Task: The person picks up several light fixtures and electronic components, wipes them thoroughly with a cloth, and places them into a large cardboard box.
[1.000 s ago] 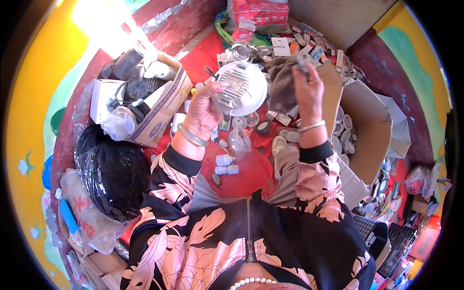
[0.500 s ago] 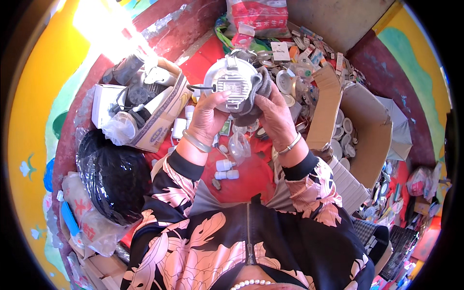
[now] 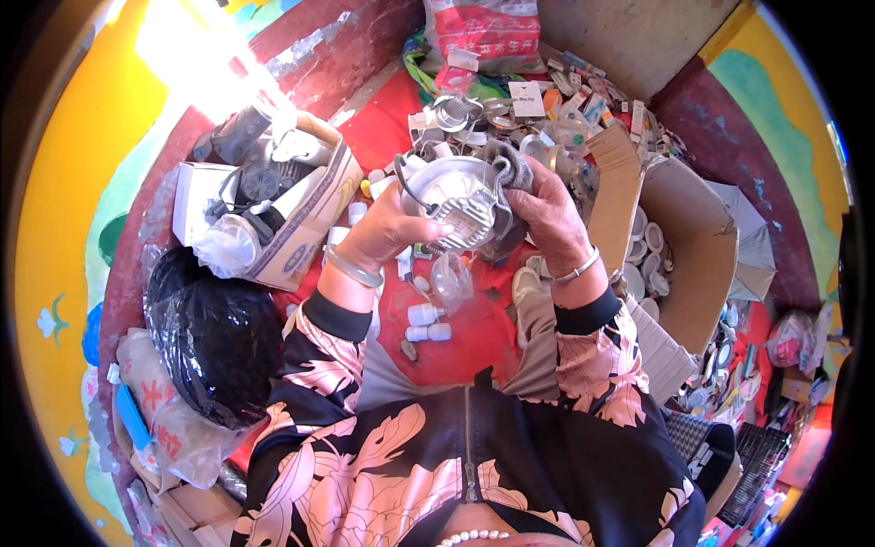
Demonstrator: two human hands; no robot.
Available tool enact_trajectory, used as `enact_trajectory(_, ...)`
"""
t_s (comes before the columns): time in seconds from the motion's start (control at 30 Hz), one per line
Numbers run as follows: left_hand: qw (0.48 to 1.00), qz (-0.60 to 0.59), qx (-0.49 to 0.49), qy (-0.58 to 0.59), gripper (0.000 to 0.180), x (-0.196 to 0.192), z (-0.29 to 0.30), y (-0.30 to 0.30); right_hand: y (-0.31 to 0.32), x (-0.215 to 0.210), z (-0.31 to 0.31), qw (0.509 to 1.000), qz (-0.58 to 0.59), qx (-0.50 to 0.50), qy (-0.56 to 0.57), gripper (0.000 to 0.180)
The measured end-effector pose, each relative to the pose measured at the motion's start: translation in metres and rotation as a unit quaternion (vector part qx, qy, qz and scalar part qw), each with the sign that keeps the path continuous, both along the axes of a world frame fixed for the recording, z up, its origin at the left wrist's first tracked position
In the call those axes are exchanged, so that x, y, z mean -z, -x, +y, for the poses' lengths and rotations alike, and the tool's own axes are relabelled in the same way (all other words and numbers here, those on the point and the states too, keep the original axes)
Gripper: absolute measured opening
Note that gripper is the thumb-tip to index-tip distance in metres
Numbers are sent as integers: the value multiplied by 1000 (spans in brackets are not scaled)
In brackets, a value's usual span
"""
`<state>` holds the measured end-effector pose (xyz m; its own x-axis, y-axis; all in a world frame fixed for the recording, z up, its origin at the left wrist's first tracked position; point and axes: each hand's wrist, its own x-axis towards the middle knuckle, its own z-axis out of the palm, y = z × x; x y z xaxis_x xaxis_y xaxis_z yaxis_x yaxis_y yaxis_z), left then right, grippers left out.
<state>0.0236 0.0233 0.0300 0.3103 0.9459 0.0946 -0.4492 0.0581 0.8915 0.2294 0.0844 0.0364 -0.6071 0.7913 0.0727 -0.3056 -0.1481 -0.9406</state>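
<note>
A round white downlight (image 3: 453,187) with a finned metal heat sink and a short black cable is held up in front of me. My left hand (image 3: 387,228) grips its left edge, thumb across the fins. On the other side, my right hand (image 3: 548,216) presses a grey cloth (image 3: 510,180) against the lamp's rim, fingers closed round the cloth. Below on the red sheet (image 3: 456,351) lie a few small white cylindrical pieces (image 3: 426,314) and a clear plastic piece (image 3: 451,283). The lamp's far face is hidden.
An open carton of lamp parts (image 3: 314,205) stands at left, beside a black plastic bag (image 3: 214,333). To the right, another open carton (image 3: 697,242) holds round white pieces. A heap of small boxes and fittings (image 3: 583,96) lies at the back, near a red-and-white sack (image 3: 488,36).
The downlight has come lower and tilted, its cable now looping over the upper left. My right hand has shifted slightly right, still with the cloth at the rim.
</note>
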Motion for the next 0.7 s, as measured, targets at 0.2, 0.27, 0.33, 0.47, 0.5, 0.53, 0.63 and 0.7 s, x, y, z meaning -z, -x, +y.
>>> enact_trajectory(0.2, 1000, -5, 13, -9, 73, -10, -6, 2, 4, -6, -6, 999, 6, 30, -41, 41)
enact_trajectory(0.27, 1000, -21, 16, -1, 74, -13, -6, 0, 11, -3, -12, 990, -15, 108, -89, 38)
enact_trajectory(0.33, 999, -44, 6, 8, 74, -13, -7, -3, 22, 3, -16, 974, 2, 180, -136, 33)
enact_trajectory(0.47, 996, -84, -14, 28, 73, -5, -7, -6, 33, 7, -20, 946, 16, 256, -199, 24)
enact_trajectory(0.5, 995, -89, -13, 34, 73, -4, -6, -6, 36, 7, -21, 943, 22, 263, -201, 23)
enact_trajectory(0.53, 995, -86, -14, 39, 72, -4, -6, -6, 37, 7, -21, 941, 27, 270, -204, 21)
enact_trajectory(0.63, 996, -72, -21, 41, 72, -6, -6, -8, 37, 12, -17, 936, 14, 295, -194, 16)
enact_trajectory(0.7, 998, -55, -34, 23, 71, -7, -7, -13, 34, 13, -12, 949, 9, 292, -122, 16)
